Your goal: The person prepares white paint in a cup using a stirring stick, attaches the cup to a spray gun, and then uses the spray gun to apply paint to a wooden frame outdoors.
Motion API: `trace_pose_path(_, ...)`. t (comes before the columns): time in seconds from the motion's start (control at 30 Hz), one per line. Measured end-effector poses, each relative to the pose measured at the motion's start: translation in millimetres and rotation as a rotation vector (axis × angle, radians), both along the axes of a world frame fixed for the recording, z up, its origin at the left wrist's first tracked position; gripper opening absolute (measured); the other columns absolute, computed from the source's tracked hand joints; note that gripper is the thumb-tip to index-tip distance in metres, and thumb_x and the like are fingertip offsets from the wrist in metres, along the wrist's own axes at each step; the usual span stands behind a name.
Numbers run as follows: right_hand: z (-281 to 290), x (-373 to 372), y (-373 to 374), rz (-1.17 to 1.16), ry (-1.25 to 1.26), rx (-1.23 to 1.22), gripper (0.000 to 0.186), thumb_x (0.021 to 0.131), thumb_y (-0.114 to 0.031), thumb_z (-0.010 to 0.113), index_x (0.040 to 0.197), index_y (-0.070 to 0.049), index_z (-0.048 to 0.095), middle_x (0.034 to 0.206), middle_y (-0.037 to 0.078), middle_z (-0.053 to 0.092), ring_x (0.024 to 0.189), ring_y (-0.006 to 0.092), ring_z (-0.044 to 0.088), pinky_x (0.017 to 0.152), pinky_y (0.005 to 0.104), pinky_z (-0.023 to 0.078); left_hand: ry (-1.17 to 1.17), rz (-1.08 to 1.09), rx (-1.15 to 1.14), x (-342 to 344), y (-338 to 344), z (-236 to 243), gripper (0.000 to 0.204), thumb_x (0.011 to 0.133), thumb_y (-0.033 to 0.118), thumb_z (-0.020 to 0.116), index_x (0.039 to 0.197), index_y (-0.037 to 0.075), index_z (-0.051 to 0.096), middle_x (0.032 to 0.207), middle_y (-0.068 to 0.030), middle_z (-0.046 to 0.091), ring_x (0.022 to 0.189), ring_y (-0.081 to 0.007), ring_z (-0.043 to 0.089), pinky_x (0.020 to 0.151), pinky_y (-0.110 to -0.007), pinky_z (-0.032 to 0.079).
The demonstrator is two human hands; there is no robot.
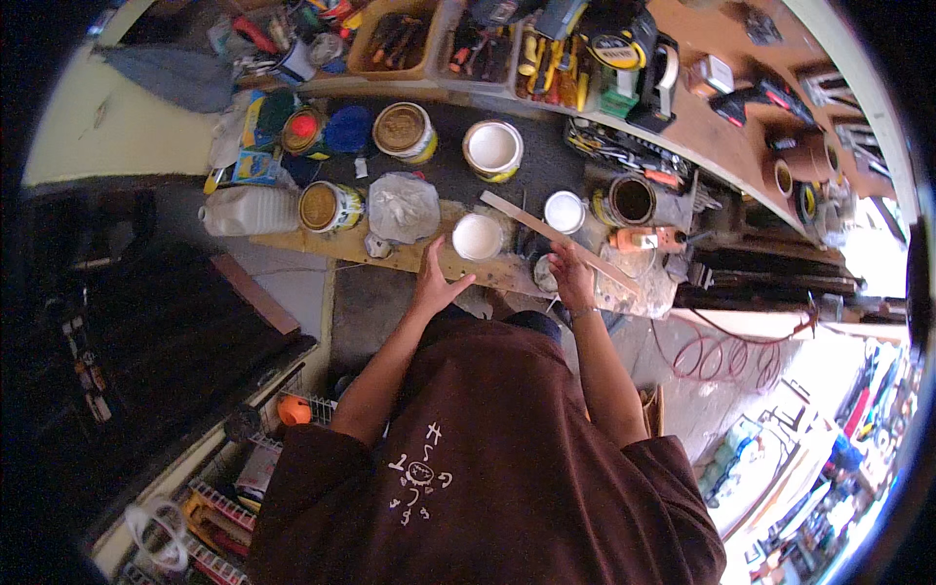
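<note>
My right hand [572,277] is closed around a flat wooden stick [531,224], which slants from upper left to lower right over the bench. Empty and with thumb and fingers apart, my left hand [436,281] is just left of a tub of white stuff [478,237] near the bench's front edge. A smaller white-topped tub [565,212] is behind the stick. Beside my right hand stands a small container [546,274], partly hidden by the hand. Left of the white tub lies a crumpled clear plastic bag [404,207].
Paint cans [406,132] line the bench, with an open white one [492,150] at the back and a dark one [629,200] to the right. A plastic jug [251,211] is at the left end. Tool bins [393,43] fill the shelf behind. A coiled red hose [726,359] hangs at right.
</note>
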State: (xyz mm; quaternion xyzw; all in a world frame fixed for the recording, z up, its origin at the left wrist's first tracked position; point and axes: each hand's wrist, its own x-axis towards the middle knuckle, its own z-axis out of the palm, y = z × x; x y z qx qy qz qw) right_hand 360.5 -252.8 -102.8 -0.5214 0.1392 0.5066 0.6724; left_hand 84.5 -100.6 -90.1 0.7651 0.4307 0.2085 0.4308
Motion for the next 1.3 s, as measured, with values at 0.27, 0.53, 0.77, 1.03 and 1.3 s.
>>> trace_pose_path(0.27,43.1,-8.7,-66.1,0.224,-0.299,-0.079,0.031,0.107,-0.032,0.058,0.118,-0.005,0.067,0.109,0.007,0.075,0.079,0.0164,0.07,0.069,0.029,0.054,-0.186,0.006,-0.078,37.2,36.5,-63.5,0.11,0.059,0.029,0.102,0.145,0.001,0.039,0.137,-0.0197,0.056,0.126,-0.033,0.055,0.11,-0.049,0.044)
trace_pose_path(0.53,90.2,-89.8,-225.0,0.041,-0.415,-0.528,0.034,0.105,-0.031,0.062,0.119,-0.001,0.067,0.099,0.007,0.074,0.08,0.0126,0.068,0.07,0.0286,0.056,-0.32,-0.088,-0.258,60.3,11.6,-31.0,0.102,0.068,0.026,0.098,0.147,0.001,0.038,0.139,-0.0197,0.056,0.126,-0.0321,0.058,0.106,-0.046,0.047)
trace_pose_path(0.77,89.1,-179.6,-286.4,-0.213,-0.239,-0.559,0.029,0.107,-0.03,0.059,0.119,-0.005,0.066,0.101,0.006,0.074,0.078,0.013,0.07,0.066,0.0258,0.054,-0.143,-0.057,-0.15,42.8,17.6,-18.7,0.1,0.07,0.032,0.096,0.147,0.001,0.039,0.137,-0.0219,0.057,0.121,-0.0356,0.06,0.1,-0.048,0.049)
trace_pose_path(1.03,89.7,-128.2,-324.5,-0.37,-0.443,-0.64,0.025,0.106,-0.026,0.058,0.114,-0.004,0.065,0.094,0.006,0.073,0.076,0.0135,0.069,0.066,0.0263,0.054,-0.349,-0.159,-0.128,20.2,5.8,21.6,0.102,0.07,0.022,0.096,0.149,0.001,0.035,0.138,-0.0186,0.056,0.122,-0.032,0.059,0.104,-0.047,0.048)
trace_pose_path(1.3,78.4,138.4,-431.2,-0.529,-1.203,-0.95,0.02,0.102,-0.02,0.065,0.105,-0.001,0.06,0.079,0.006,0.066,0.07,0.0136,0.063,0.065,0.0303,0.053,-0.375,-0.24,-0.145,50.8,-64.7,88.9,0.106,0.07,0.024,0.095,0.152,0.001,0.032,0.143,-0.017,0.05,0.127,-0.0301,0.055,0.108,-0.046,0.044)
